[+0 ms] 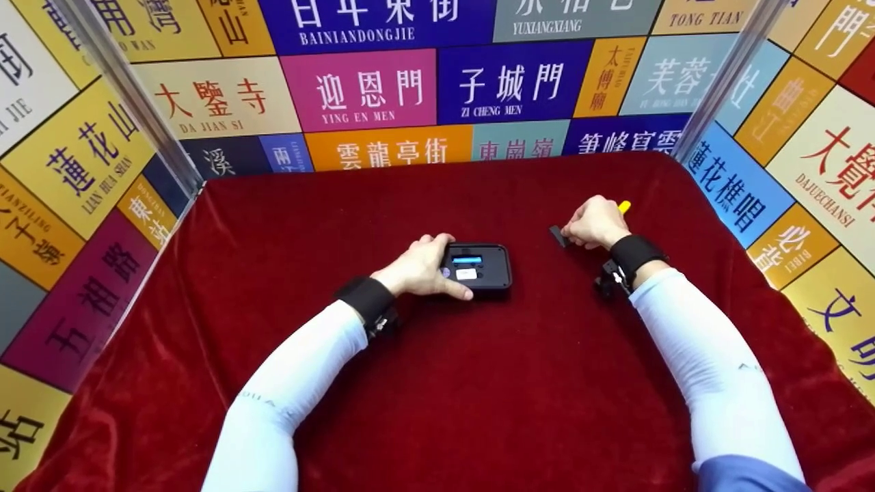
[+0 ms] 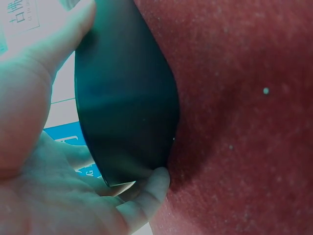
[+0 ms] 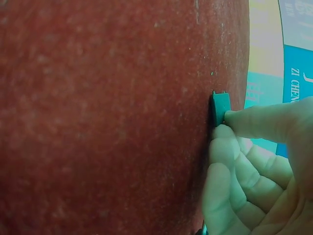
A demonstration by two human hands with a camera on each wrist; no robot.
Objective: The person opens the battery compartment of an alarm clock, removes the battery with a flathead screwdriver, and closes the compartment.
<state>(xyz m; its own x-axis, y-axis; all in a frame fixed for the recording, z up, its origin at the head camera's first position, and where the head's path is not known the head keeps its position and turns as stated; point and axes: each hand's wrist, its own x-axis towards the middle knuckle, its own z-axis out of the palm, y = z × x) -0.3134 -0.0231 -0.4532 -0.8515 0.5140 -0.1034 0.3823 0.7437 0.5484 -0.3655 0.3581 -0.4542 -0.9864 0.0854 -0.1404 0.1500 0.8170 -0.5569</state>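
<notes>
A black battery-powered device [image 1: 497, 270], rounded at the corners, lies underside up on the cloth; its kind does not show. In its open battery bay sits a blue battery [image 1: 467, 260], above a white label [image 1: 466, 274]. My left hand [image 1: 422, 268] grips the device's left end, thumb along the near side and fingers at the far side. The left wrist view shows the device's dark side [image 2: 127, 98] between thumb and fingers. To the right, my right hand [image 1: 595, 222] pinches a small black battery cover [image 3: 221, 107] between thumb and fingertip, low over the cloth.
A yellow handle-like tip [image 1: 624, 206] shows behind the right hand, the rest hidden. Dark red velvet cloth [image 1: 437, 383] covers the table. Panels with printed signs [image 1: 369, 89] stand at the back and sides, with clear posts [image 1: 724, 75] at the corners.
</notes>
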